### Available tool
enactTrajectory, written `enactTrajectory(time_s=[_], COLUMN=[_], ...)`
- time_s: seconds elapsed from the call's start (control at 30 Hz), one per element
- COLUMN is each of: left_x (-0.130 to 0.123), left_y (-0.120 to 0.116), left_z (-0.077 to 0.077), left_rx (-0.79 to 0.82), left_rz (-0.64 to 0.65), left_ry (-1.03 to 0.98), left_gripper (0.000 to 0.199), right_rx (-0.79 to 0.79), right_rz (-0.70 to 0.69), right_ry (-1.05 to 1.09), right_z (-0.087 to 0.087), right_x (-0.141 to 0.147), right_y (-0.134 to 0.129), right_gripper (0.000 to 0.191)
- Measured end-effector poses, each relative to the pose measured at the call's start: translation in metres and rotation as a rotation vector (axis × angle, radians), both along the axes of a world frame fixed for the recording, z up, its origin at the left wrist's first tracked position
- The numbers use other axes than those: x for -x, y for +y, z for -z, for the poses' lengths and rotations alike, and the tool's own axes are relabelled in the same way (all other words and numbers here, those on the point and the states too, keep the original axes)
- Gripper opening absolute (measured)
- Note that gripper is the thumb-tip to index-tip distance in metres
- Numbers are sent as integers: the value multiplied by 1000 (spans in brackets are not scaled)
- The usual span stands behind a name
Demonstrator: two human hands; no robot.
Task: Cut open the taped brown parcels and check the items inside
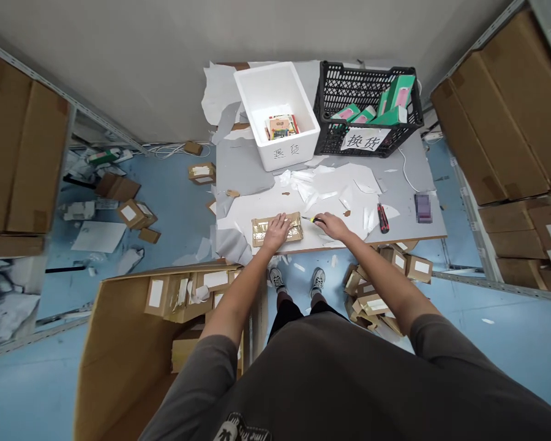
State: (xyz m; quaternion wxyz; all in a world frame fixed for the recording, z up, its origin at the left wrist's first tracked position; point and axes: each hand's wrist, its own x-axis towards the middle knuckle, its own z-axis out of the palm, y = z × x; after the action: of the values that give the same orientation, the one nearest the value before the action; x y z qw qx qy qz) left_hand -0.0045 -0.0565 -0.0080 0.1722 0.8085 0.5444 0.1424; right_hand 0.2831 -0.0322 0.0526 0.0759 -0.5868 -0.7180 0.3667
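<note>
A flat brown cardboard package (261, 231) wrapped in shiny tape lies near the front edge of the table. My left hand (278, 230) rests on top of it, fingers stretched out over the tape. Just right of the package, my right hand (330, 225) is closed around a small yellow-and-black screwdriver-like tool (318, 218). Its thin metal tip points left toward the package's right end; whether it touches cannot be made out. A red-and-black utility knife (382, 218) lies on the table to the right of my right hand.
On the table (413, 177) stand a white foam box (287, 152) holding small colourful packs and a black crate (324, 138) with green boxes. Torn white paper (305, 184) is scattered about. A large carton (119, 343) of parcels stands at left; several boxes (371, 300) lie underneath.
</note>
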Motion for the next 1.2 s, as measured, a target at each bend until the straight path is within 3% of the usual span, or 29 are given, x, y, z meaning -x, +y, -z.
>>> enactTrajectory(time_s=[0.13,0.2,0.3,0.43,0.53,0.6,0.73,0.87,0.97,1.1,1.2], left_x=[2,9,32,77,96,89,45,20,34,63,70], left_y=[8,15,25,23,2,-18,-53,-59,-46,-23,-5], left_z=[-9,-16,-27,-33,-31,-28,-24,-33,-47,-60,-65], left_rx=[5,45,102,139,168,178,207,273,221,172,154], left_rz=[-29,-29,-8,-48,-112,-207,-492,-581,-437,78,299], left_ry=[-83,-111,-86,4,53,82,102,63,80,150,215], left_gripper=[38,39,40,53,58,58,66,75,59,57,54], right_rx=[360,421,457,350,268,239,220,196,241,358,388], right_rz=[593,771,913,944,909,886,793,653,593,528,540], right_ry=[470,666,721,646,568,516,420,371,409,432,406], right_z=[16,26,37,44,47,49,53,47,36,30,36], right_x=[35,65,102,115,113,116,134,130,109,96,106], right_y=[-46,-63,-73,-63,-40,-17,37,63,46,-2,-21], right_gripper=[50,58,68,68,60,52,46,51,57,66,68])
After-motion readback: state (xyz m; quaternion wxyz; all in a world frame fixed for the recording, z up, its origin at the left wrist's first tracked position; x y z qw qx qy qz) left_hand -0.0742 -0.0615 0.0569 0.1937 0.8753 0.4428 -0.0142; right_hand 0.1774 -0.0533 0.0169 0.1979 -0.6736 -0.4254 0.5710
